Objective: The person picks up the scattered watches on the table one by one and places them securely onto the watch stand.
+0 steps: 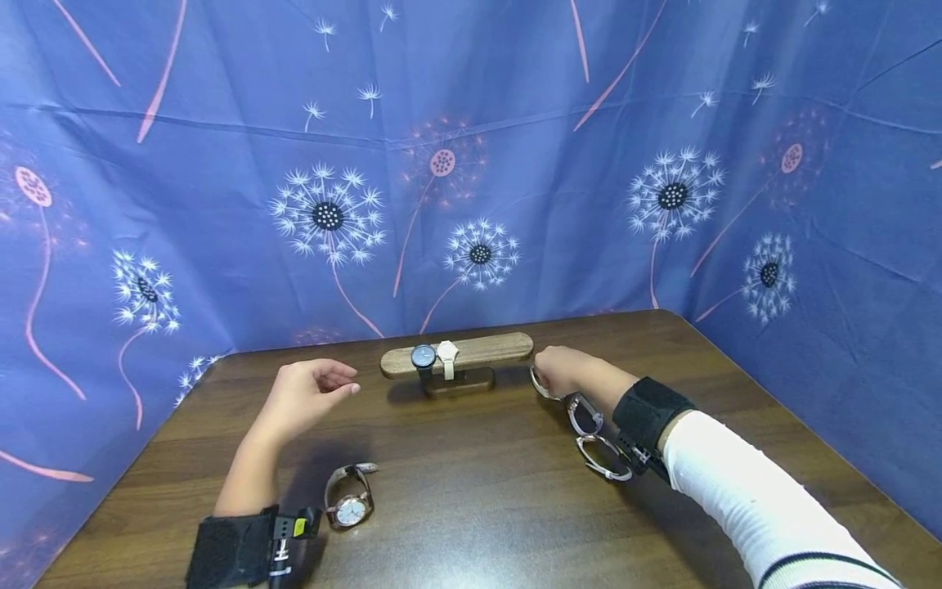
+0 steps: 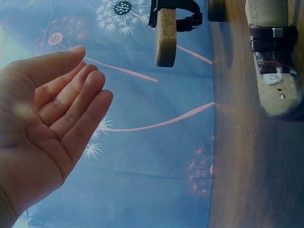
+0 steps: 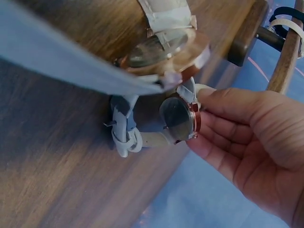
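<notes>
My right hand [image 1: 562,370] pinches a watch [image 3: 180,118] with a pale strap and a rose-gold case, beside the right end of a wooden watch stand [image 1: 489,348]. Its strap is fastened in a loop in the right wrist view. On the stand's bar sit a dark blue watch [image 1: 423,357] and a white watch [image 1: 446,352], both left of the middle. My left hand [image 1: 305,398] is held in the air left of the stand, fingers loosely bent and holding nothing. Behind it, nearer to me, a brown-strapped watch [image 1: 349,511] stands on the table.
Two more watches, one with a purplish strap [image 1: 585,415] and one pale [image 1: 603,458], lie by my right forearm. A rose-gold watch [image 3: 190,57] looms close to the right wrist camera. Blue dandelion-print cloth [image 1: 478,164] hangs around the brown table [image 1: 456,466].
</notes>
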Available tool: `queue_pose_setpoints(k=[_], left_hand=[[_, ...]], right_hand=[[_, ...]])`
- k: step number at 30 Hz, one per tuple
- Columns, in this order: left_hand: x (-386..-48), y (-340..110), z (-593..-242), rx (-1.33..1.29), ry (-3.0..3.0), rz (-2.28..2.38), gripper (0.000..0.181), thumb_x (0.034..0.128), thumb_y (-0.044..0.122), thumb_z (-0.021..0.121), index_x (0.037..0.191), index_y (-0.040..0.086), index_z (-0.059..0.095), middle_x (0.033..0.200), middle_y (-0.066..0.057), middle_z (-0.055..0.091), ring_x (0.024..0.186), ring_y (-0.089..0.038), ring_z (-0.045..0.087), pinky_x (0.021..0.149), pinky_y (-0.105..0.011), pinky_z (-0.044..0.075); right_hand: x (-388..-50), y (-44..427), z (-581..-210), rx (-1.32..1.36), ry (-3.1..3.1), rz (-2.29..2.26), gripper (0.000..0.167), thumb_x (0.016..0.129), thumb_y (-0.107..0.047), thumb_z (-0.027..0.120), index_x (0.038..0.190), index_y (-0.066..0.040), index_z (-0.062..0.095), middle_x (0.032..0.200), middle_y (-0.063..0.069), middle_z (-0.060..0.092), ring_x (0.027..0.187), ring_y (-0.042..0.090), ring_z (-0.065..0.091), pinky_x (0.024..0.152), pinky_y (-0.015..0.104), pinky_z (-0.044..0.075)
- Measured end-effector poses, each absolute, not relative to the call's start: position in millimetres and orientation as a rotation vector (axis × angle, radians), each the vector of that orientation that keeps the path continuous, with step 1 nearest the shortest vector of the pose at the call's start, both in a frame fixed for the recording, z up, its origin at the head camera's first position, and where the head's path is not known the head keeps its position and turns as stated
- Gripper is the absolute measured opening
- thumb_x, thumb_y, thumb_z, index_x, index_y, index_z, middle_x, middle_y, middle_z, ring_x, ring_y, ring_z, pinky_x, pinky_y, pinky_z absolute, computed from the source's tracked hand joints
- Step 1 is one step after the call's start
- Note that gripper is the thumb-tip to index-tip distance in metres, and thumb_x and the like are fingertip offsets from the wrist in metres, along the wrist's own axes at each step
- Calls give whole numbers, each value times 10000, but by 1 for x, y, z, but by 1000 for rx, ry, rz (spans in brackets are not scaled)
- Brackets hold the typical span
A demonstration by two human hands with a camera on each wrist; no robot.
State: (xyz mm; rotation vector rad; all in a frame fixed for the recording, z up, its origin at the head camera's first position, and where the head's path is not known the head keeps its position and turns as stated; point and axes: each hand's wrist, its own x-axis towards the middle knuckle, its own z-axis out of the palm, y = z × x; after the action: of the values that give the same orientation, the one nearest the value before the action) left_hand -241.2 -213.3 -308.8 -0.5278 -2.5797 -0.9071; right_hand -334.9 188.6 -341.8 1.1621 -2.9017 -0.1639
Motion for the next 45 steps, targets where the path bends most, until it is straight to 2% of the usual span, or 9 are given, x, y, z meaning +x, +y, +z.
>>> queue_pose_setpoints(k=[4, 9, 13, 17, 24, 33, 40, 45], left_hand=[[-240, -214, -311, -521, -2580, -899, 122, 846, 95, 753, 951, 36, 737, 821, -42, 734, 722, -153, 687, 643, -307, 545], [-240, -215, -310, -522, -2564, -896, 109, 855, 102, 746, 947, 43, 740, 826, -39, 735, 732, -153, 685, 643, -309, 544], [-239, -214, -309, -543, -2540, -885, 100, 849, 102, 748, 934, 48, 743, 818, -35, 735, 722, -143, 683, 629, -290, 541], [-239, -212, -308, -555, -2527, -912, 108, 853, 111, 747, 941, 49, 746, 819, -31, 737, 716, -129, 680, 625, -279, 537], [-229, -195, -296, -563, -2483, -1069, 129, 872, 163, 744, 961, 70, 752, 842, -29, 738, 700, -139, 669, 585, -255, 521], [-215, -145, -277, -543, -2368, -1415, 165, 865, 174, 752, 987, 63, 745, 897, -28, 738, 783, -155, 693, 691, -282, 553], [-206, -114, -277, -730, -2188, -2112, 230, 913, 44, 654, 1048, -141, 644, 900, -128, 712, 790, -230, 691, 782, -365, 581], [-201, -101, -282, -770, -2120, -2316, 265, 940, 35, 599, 1101, -175, 604, 898, -99, 708, 797, -202, 694, 808, -390, 577]], right_hand=[[-335, 191, -343, 1140, -2892, -149, 460, 629, 96, 621, 490, -201, 300, 476, -146, 223, 490, 77, 252, 467, 218, 225], [-331, 199, -335, 1107, -2863, -25, 470, 620, 86, 624, 519, -199, 263, 511, -128, 177, 507, 85, 203, 486, 232, 175], [-327, 208, -328, 1120, -2810, 40, 412, 609, 65, 646, 523, -196, 339, 531, -135, 236, 515, 72, 233, 490, 222, 190], [-318, 216, -321, 1151, -2708, 114, 298, 599, 44, 654, 527, -172, 463, 539, -145, 317, 516, 58, 285, 465, 228, 253], [-299, 223, -303, 1143, -2586, 219, 240, 661, 34, 694, 601, -150, 553, 565, -140, 429, 528, 35, 358, 478, 245, 348], [-264, 202, -282, 1111, -2415, 316, 210, 700, 43, 727, 666, -137, 625, 607, -119, 493, 555, 40, 403, 493, 264, 368], [-240, 174, -269, 1137, -2235, 439, 131, 720, 42, 743, 762, -71, 692, 706, -38, 630, 633, 99, 558, 576, 287, 500], [-230, 156, -266, 1200, -2050, 565, 196, 675, 103, 757, 773, -52, 688, 724, 2, 654, 643, 112, 586, 577, 255, 522]])
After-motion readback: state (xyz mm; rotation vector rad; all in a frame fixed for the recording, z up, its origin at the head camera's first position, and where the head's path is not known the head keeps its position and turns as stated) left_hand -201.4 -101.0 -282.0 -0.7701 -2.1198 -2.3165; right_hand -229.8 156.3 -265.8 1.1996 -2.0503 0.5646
